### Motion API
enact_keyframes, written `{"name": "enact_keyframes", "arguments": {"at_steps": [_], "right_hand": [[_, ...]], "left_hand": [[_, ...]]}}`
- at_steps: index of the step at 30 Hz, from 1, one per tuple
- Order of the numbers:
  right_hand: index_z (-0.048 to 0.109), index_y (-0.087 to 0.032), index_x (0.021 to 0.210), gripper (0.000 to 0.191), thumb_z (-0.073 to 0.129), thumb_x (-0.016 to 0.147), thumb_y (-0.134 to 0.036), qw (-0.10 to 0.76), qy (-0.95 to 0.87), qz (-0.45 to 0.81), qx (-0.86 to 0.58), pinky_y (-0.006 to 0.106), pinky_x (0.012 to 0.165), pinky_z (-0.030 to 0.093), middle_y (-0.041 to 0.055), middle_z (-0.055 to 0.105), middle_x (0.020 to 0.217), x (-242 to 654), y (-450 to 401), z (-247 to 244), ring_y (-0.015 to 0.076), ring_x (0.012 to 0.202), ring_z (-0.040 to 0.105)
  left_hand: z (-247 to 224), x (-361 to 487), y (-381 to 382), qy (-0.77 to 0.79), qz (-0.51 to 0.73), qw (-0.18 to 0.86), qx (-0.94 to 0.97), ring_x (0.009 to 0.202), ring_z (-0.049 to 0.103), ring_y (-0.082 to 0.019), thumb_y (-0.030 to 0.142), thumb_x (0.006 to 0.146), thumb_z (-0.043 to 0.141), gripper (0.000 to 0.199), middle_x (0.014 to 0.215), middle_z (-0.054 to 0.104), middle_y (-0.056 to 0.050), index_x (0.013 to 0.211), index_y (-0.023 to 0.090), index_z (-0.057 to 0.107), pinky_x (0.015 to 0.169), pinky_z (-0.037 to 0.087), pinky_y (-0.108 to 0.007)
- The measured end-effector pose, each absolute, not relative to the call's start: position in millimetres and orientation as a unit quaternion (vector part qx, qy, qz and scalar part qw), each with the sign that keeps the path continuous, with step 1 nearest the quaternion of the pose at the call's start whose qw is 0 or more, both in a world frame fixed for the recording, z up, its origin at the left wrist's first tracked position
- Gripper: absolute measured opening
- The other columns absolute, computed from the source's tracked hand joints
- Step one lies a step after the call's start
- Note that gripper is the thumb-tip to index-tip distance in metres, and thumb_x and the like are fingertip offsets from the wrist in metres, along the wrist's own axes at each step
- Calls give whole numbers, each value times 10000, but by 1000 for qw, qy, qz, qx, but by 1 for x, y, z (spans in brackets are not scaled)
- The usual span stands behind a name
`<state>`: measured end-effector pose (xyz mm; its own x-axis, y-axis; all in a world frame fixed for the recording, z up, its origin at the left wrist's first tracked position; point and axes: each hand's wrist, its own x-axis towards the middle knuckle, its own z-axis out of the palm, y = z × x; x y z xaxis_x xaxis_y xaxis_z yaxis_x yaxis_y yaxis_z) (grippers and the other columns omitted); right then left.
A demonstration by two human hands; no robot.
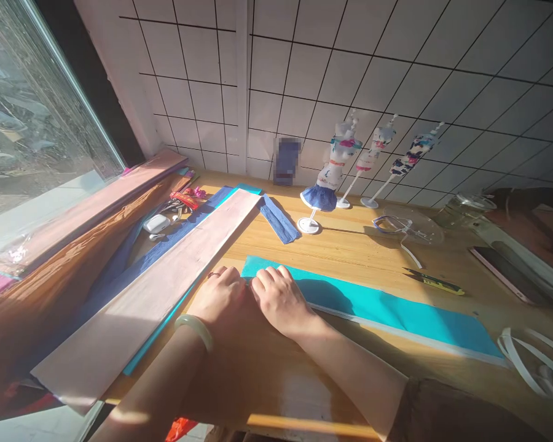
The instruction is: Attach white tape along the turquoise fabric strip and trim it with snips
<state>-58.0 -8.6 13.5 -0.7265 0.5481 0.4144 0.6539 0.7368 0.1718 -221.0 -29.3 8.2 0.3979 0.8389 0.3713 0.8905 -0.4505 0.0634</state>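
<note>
Grip: our left hand (223, 293) and right hand (280, 299) curl narrow; we cannot tell what they hold
Teal strip (387, 310): by our knuckles

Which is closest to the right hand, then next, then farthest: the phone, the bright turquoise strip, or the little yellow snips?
From the right hand:
1. Turquoise strip: right at the fingers, stretching off to the right.
2. Yellow snips: on the table, past the strip.
3. Phone: farther right.
</note>
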Motion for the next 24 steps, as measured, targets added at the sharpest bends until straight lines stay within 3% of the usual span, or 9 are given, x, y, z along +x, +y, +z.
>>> {"name": "enact_keyframes", "arguments": {"at_steps": [6, 11, 14, 16, 18, 20, 24], "right_hand": [[507, -165, 686, 225, 391, 820, -26, 190, -909, -154, -337, 319, 619, 235, 33, 513, 678, -56, -9, 13, 165, 637, 405], [515, -167, 721, 187, 418, 880, -158, 206, -902, -146, -351, 320, 631, 244, 26, 499, 676, -54, -9, 14, 164, 664, 422], [509, -171, 699, 194, 429, 872, -136, 219, -897, -139, -357, 310, 619, 244, 16, 488, 665, -53, -10, 17, 154, 656, 417], [514, -171, 701, 189, 435, 867, -129, 231, -893, -132, -362, 302, 616, 250, 14, 486, 665, -52, -11, 20, 150, 658, 416], [528, -172, 721, 183, 430, 871, -136, 244, -890, -129, -363, 299, 615, 256, 15, 490, 669, -51, -13, 26, 150, 661, 414], [532, -175, 721, 194, 421, 875, -138, 254, -888, -129, -361, 301, 612, 256, 13, 488, 662, -49, -15, 31, 150, 651, 402], [503, -182, 666, 215, 435, 868, -150, 259, -894, -137, -338, 307, 597, 248, 8, 476, 643, -47, -23, 39, 148, 634, 384]], "left_hand": [[15, -217, -32, -520, -193, 63, -830, 696, 500, -182, 145, 831, 390, 250, 706, 555, -51, 706, 168, 604, 592, 414, -293], [25, -215, -34, -551, -231, 32, -802, 744, 502, -203, 164, 829, 363, 251, 743, 577, -60, 735, 176, 595, 632, 412, -327], [25, -218, -36, -570, -269, -9, -777, 797, 524, -220, 172, 804, 381, 217, 803, 598, -68, 809, 179, 598, 690, 422, -364], [25, -220, -38, -598, -309, -46, -738, 779, 546, -208, 199, 806, 384, 225, 867, 604, -78, 921, 171, 576, 716, 441, -382], [27, -221, -42, -627, -341, -89, -695, 672, 565, -174, 254, 833, 371, 242, 842, 609, -74, 984, 159, 535, 647, 478, -353], [32, -220, -45, -636, -365, -206, -648, 541, 556, -143, 355, 871, 328, 295, 754, 615, -60, 937, 152, 531, 497, 478, -290], [45, -215, -49, -536, -389, -618, -423, 478, 563, -151, 606, 823, 317, 516, 710, 641, -81, 758, 149, 546, 344, 405, -236]]}}
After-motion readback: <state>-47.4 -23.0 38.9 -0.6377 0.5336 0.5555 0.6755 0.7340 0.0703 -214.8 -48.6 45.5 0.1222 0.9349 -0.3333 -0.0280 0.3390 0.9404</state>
